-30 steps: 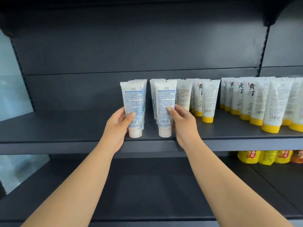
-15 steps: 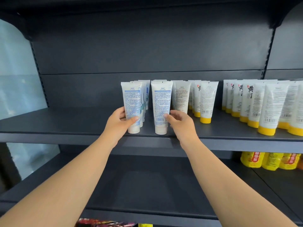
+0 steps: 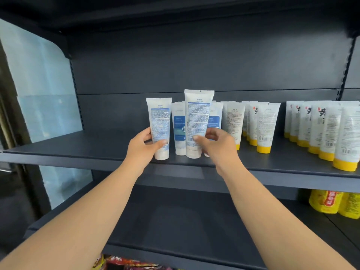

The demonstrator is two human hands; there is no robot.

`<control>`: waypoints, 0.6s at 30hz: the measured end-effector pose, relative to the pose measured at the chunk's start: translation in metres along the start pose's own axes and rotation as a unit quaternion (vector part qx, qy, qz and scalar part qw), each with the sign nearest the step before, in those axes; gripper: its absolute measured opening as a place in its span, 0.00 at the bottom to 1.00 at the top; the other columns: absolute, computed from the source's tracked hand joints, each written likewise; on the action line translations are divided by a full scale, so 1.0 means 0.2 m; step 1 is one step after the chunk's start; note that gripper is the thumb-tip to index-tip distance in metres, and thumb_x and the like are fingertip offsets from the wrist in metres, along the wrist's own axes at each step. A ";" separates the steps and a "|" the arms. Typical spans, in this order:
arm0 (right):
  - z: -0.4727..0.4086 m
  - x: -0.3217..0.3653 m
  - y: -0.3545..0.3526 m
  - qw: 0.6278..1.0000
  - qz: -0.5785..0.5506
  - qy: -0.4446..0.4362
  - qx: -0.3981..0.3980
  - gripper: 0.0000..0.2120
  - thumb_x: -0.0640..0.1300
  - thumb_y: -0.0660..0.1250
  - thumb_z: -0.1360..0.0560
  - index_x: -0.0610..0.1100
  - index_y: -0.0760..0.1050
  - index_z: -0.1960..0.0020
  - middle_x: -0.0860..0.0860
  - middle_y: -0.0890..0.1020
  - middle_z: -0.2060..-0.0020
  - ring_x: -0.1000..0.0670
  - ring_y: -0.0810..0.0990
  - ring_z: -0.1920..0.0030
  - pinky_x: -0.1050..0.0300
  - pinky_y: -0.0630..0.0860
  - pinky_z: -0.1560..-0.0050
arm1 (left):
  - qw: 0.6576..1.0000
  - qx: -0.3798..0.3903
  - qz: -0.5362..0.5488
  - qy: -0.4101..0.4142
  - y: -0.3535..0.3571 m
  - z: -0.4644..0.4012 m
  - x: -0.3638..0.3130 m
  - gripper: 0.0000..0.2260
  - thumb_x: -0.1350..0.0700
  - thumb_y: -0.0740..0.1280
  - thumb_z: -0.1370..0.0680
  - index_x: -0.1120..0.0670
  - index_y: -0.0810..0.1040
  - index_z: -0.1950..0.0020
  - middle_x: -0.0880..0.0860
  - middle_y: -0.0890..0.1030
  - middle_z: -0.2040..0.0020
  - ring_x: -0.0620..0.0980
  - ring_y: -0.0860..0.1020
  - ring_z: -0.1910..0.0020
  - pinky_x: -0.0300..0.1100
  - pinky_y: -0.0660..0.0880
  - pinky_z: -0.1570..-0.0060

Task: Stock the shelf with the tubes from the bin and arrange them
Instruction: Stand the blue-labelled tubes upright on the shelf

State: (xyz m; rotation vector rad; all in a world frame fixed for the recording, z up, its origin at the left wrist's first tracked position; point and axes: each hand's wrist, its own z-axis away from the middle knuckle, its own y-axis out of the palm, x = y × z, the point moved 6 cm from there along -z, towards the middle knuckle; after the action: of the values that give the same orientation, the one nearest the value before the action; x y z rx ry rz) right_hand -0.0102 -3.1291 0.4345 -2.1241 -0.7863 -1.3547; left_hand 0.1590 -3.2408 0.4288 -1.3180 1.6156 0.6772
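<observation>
now left hand grips tube near shelf edge; left open

A dark grey metal back panel rises behind the shelving, flanked by slotted uprights. To the left stands a pale blue frosted panel with a rounded corner.

Both forearms are showing bare right up to the frame's lower edge, with no sleeves covering them. The left hand and right hand are wearing no gloves, rings or watch.
</observation>
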 end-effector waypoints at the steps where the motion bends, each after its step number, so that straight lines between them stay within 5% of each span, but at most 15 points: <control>1: 0.00 0.03 0.05 1.000 -0.010 -0.005 0.004 0.06 0.44 0.72 0.30 0.47 0.76 0.55 0.50 0.82 0.52 0.50 0.81 0.49 0.51 0.78 0.45 | 1.000 -0.004 0.006 0.004 -0.04 -0.01 0.00 0.18 0.61 0.70 0.28 0.46 0.76 0.40 0.44 0.80 0.49 0.42 0.79 0.49 0.45 0.75 0.45; 7: 0.03 0.11 0.48 1.000 -0.016 -0.019 0.009 0.05 0.42 0.70 0.29 0.46 0.76 0.54 0.52 0.81 0.56 0.52 0.79 0.54 0.59 0.77 0.55 | 1.000 -0.015 -0.010 -0.004 -0.41 -0.15 0.10 0.20 0.61 0.72 0.29 0.50 0.75 0.39 0.43 0.79 0.52 0.41 0.78 0.52 0.46 0.75 0.44; 13: -0.08 -0.03 0.77 0.996 0.044 0.044 -0.068 0.06 0.42 0.69 0.28 0.43 0.76 0.51 0.48 0.81 0.51 0.48 0.79 0.48 0.50 0.76 0.43 | 0.998 0.046 -0.052 -0.011 -0.68 -0.39 0.29 0.20 0.60 0.73 0.30 0.53 0.72 0.41 0.46 0.78 0.50 0.47 0.78 0.51 0.47 0.75 0.45; 18: -0.21 -0.14 0.88 0.990 0.060 0.087 -0.099 0.12 0.42 0.70 0.28 0.42 0.77 0.45 0.48 0.82 0.50 0.47 0.80 0.48 0.51 0.77 0.46 | 0.993 0.106 -0.044 -0.019 -0.69 -0.56 0.41 0.17 0.60 0.73 0.30 0.50 0.69 0.46 0.46 0.77 0.51 0.49 0.78 0.48 0.50 0.75 0.44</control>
State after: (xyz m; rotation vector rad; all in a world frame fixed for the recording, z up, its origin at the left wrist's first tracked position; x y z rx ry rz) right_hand 0.0768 -3.2873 0.4072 -2.1261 -0.4648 -1.5824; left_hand 0.2557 -3.4106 0.4222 -1.2069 1.5439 0.4604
